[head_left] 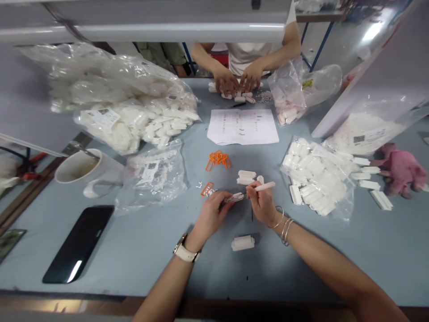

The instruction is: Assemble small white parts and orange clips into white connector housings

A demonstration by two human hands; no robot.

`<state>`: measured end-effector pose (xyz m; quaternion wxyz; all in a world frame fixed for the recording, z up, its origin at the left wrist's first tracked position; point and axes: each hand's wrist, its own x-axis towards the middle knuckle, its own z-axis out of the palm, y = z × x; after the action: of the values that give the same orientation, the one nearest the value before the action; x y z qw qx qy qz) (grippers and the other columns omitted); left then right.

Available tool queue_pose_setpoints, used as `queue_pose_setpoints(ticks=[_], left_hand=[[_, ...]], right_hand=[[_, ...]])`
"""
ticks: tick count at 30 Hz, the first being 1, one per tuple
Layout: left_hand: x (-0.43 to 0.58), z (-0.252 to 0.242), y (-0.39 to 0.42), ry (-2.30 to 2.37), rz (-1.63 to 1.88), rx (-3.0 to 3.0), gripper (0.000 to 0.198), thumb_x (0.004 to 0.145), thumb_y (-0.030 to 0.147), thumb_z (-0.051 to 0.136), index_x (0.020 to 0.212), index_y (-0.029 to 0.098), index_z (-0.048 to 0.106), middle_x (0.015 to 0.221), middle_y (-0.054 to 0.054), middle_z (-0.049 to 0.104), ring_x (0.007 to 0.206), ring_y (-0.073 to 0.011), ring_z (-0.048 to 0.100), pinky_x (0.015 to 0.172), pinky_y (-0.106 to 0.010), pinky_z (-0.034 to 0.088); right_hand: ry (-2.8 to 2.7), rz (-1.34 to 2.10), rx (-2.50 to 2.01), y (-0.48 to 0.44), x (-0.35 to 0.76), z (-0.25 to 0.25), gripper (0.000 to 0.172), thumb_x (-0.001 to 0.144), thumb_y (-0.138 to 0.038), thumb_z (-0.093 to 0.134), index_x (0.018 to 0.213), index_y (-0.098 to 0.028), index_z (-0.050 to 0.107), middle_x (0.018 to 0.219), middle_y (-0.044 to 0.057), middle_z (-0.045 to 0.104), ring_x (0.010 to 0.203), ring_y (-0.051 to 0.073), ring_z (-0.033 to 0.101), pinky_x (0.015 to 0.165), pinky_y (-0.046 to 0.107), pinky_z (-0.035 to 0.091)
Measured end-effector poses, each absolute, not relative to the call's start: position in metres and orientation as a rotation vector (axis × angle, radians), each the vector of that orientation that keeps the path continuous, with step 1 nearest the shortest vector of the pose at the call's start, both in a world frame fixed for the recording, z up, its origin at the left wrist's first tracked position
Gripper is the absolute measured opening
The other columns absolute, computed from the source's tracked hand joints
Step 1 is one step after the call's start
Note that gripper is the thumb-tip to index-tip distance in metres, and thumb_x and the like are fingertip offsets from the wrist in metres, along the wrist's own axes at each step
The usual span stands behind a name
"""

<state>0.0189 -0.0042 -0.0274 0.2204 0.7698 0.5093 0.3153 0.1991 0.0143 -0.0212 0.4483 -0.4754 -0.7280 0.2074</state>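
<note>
My left hand is closed round one end of a white slotted plastic block, held just above the table. In my right hand is a pen-like tool with a pale handle, its thin dark tip at the block's right end; I cannot make out its exact kind. Just beyond my hands lie more white plastic blocks. Another white block rests nearer to me. Orange rectangular frames are piled beyond my left hand, with a single orange frame and tiny white pieces closer to it.
Bags of white parts crowd the left, with another bag at right. A mug and a black phone-like slab lie left. Beyond a printed sheet, another person's hands handle white parts. A pink cloth-like item sits right.
</note>
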Motion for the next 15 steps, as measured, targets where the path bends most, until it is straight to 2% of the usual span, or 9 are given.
queue_pose_setpoints(ticks=[7,15], left_hand=[[0.0187,-0.0272,-0.0052,1.411,0.881,2.152,0.01,0.084,0.017,0.052,0.092,0.018,0.058,0.082,-0.005,0.065,0.077,-0.0176,0.06,0.068,-0.029,0.048],[0.0208,-0.0292,-0.0062,1.451,0.88,2.137,0.01,0.084,0.018,0.052,0.092,0.018,0.059,0.083,-0.005,0.065,0.078,-0.0178,0.06,0.07,-0.03,0.049]], right_hand=[[-1.919,0.325,-1.189,0.0134,0.1947,-0.0191,0.038,0.096,-0.039,0.026,0.074,-0.019,0.05,0.058,0.002,0.058,0.051,0.013,0.052,0.053,0.025,0.036],[-1.797,0.41,-1.067,0.0084,0.1977,-0.0281,0.033,0.096,-0.034,0.027,0.074,-0.02,0.047,0.063,0.002,0.057,0.056,0.012,0.055,0.056,0.024,0.044]])
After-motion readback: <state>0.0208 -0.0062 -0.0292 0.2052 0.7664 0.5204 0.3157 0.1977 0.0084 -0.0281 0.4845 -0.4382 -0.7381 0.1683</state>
